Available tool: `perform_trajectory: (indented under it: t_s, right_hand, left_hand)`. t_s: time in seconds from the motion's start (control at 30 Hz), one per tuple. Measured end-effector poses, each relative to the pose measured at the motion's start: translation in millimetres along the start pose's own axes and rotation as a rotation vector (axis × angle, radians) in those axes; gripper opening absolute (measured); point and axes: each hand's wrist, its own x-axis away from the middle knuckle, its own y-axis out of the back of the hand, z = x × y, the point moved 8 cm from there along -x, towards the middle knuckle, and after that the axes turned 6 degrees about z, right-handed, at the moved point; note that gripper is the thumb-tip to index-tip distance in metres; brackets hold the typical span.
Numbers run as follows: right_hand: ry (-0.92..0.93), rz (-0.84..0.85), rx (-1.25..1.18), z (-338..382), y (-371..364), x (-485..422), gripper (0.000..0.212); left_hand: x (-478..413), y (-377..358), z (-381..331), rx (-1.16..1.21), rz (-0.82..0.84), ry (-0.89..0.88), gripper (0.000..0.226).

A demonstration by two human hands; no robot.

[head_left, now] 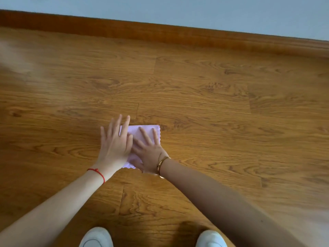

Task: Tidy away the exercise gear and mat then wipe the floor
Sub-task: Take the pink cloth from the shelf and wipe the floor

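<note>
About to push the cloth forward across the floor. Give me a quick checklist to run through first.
1. Hands on the cloth: ok. The left hand and right hand both press flat on the pink cloth, fingers straight.
2. Cloth lying flat on the floor: ok.
3. Path towards the skirting board: ok, only bare boards in view.
4. Shoes apart from the cloth: ok.
5. Cloth damp enough: cannot tell.

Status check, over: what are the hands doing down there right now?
Left hand and right hand flat, pressing pink cloth on wood floor. Nothing in the way.
</note>
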Motion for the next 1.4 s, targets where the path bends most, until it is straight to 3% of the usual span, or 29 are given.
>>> perform_trajectory:
  t_s: [0.33, 0.53, 0.8, 1.03, 1.23, 1.3, 1.4]
  right_hand:
    - [-0.672, -0.095, -0.207, -191.2, -21.2, 136.4, 0.068]
    - [-0.919, -0.099, -0.329, -240.7, -51.3, 223.8, 0.069]
    - [-0.954, -0.228, -0.390, -211.9, -59.0, 232.0, 0.069]
    - [-0.474, -0.258, -0.285, -125.8, -40.7, 155.7, 0.071]
    - [-0.177, -0.312, -0.424, -86.7, -21.8, 122.6, 0.071]
    - [-0.205, -0.427, -0.468, -99.2, -8.9, 129.4, 0.063]
    - [-0.519, -0.585, -0.415, -141.2, 1.2, 147.9, 0.041]
  left_hand:
    - [-8.5, -4.6, -85.7, -0.055, 0.012, -0.202, 0.061]
    - [-7.7, -20.0, -125.2, -0.073, 0.062, -0.310, 0.061]
    - [-0.5, -42.9, -161.0, -0.096, 0.109, -0.415, 0.061]
    - [6.1, -38.7, -160.5, -0.034, 0.076, -0.377, 0.055]
    - [1.0, -37.9, -129.9, 0.129, 0.057, -0.156, 0.052]
    - [1.0, -35.8, -121.6, 0.235, 0.045, -0.100, 0.052]
    - [0.4, -36.3, -112.4, 0.267, 0.066, -0.047, 0.053]
